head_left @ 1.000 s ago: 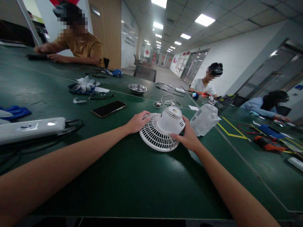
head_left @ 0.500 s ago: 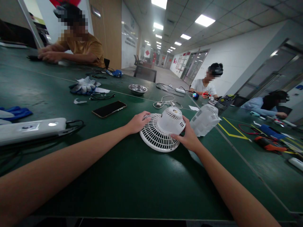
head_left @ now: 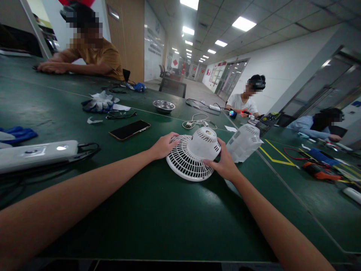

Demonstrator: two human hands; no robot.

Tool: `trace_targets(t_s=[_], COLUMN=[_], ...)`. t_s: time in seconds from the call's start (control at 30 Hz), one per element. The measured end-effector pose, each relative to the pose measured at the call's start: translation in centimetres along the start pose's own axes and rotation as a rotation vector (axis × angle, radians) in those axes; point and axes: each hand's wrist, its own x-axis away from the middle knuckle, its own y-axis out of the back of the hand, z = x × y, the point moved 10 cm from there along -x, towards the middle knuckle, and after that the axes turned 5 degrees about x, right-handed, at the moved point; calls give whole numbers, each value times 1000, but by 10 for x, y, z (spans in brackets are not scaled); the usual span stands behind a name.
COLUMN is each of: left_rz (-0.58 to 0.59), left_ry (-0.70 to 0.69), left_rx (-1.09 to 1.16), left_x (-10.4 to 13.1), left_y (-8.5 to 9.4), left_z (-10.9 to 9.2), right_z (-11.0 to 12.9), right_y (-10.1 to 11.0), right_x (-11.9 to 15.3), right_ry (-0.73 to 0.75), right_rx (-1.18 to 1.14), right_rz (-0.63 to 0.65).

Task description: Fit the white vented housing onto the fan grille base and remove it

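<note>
A white fan head (head_left: 201,145) lies grille-down on the green table, its slotted motor housing on top. My left hand (head_left: 164,146) holds the left edge of the round grille (head_left: 186,160), the thumb and fingers at its rim. On the other side, my right hand (head_left: 224,162) grips the motor housing, with the thumb in front and the fingers round its right side. Just right of that hand stands a white translucent plastic part (head_left: 244,143), apart from the fan head. Behind the fan head lies a coiled white cable (head_left: 199,123).
Left of my hands are a phone (head_left: 129,130), a long white device (head_left: 39,155) with black cable, and work gloves (head_left: 100,102). A metal bowl (head_left: 164,106) sits farther back. Tools (head_left: 321,171) lie at right beyond yellow tape (head_left: 278,161). Several people sit around the tables.
My hands and the fan head stay almost in the same place. At the far left, the person in the mustard shirt has shifted slightly left, hands now lower on the table.
</note>
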Motion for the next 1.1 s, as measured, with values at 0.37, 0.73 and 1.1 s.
trace_targets(t_s=[0.37, 0.73, 1.1], left_rz=[12, 33, 27], left_ry=[6, 28, 15], left_rx=[-1, 9, 7], left_x=[-1, 3, 0], left_y=[-1, 0, -1], left_z=[1, -5, -1], right_z=[2, 4, 4], right_y=[2, 1, 1], right_x=[0, 0, 0], right_ry=[7, -8, -14], right_rx=[12, 8, 18], right_rz=[-15, 13, 19])
